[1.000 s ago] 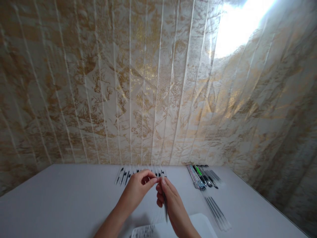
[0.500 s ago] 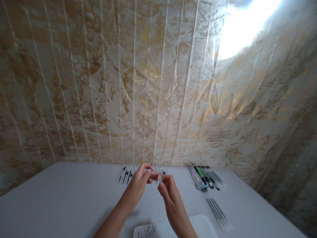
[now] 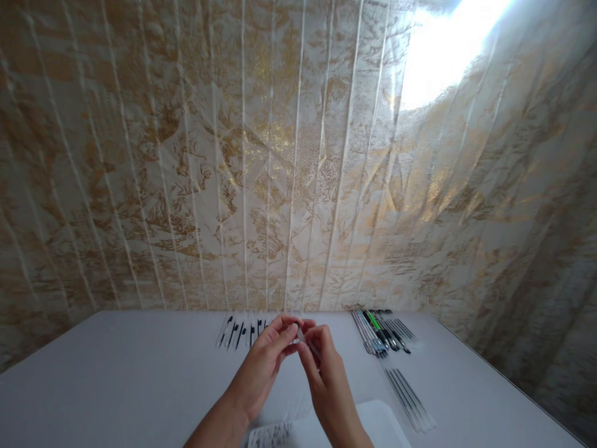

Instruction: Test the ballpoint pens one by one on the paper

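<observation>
Over the middle of the table, my left hand (image 3: 273,347) and my right hand (image 3: 321,358) meet at the fingertips. Pinched in the right fingers is a slim translucent pen barrel (image 3: 301,335), its lower end running into the palm. The left thumb and fingers close around its upper end, where a small dark bit shows; that piece is mostly hidden. Behind my left hand lies a row of clear pens with black parts (image 3: 240,333).
To the right lie several finished-looking pens (image 3: 368,333), a green-marked pen (image 3: 374,320) and thin dark refills (image 3: 408,398). A white tray (image 3: 382,417) with small dark pieces (image 3: 275,434) stands at the front edge. A patterned gold curtain (image 3: 280,186) hangs behind the table (image 3: 140,367).
My left hand has moved right and closed in on the translucent barrel's upper end. My right hand stays almost in place. The view has shifted slightly.
</observation>
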{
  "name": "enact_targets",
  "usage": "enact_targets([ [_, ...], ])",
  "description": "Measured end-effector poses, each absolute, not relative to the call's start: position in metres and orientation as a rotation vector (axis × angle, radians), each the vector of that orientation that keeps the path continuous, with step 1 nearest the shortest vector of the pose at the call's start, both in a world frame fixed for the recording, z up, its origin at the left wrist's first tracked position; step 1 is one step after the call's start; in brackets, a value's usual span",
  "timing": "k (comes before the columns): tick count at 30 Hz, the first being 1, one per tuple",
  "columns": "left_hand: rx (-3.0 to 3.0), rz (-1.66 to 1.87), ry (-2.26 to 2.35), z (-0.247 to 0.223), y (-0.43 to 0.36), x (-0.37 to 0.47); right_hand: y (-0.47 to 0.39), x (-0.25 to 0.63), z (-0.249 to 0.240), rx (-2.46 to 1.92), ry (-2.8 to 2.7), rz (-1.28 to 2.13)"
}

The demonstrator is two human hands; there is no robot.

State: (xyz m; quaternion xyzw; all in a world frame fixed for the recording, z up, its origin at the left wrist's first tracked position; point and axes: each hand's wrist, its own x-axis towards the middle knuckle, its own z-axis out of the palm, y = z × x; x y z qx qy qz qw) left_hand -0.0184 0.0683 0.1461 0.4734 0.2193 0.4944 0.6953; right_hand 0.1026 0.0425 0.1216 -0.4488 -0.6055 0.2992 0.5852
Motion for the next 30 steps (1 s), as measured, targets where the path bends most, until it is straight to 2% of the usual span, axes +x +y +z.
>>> enact_targets([
  [12, 1.191, 1.191, 0.670, 0.151, 0.068, -0.020, 0.040, 0.106, 0.122, -1.127, -1.433, 0.520],
  [18, 1.189, 1.181, 0.595, 0.148, 0.074, -0.024, 0.039, 0.104, 0.131, -0.987, -1.365, 0.831],
  [23, 1.146, 1.089, 0.509, 0.153, 0.072, -0.026, 0.035, 0.108, 0.140, -0.770, -1.136, 1.486],
  [25, 1.145, 1.063, 0.502, 0.154, 0.071, -0.027, 0.034, 0.108, 0.143, -0.699, -1.040, 1.641],
  [28, 1.198, 1.081, 0.561, 0.155, 0.072, -0.029, 0.034, 0.107, 0.142, -0.729, -1.033, 1.640],
  [30, 1.255, 1.115, 0.629, 0.154, 0.073, -0.031, 0.036, 0.106, 0.138, -0.816, -1.126, 1.464],
])
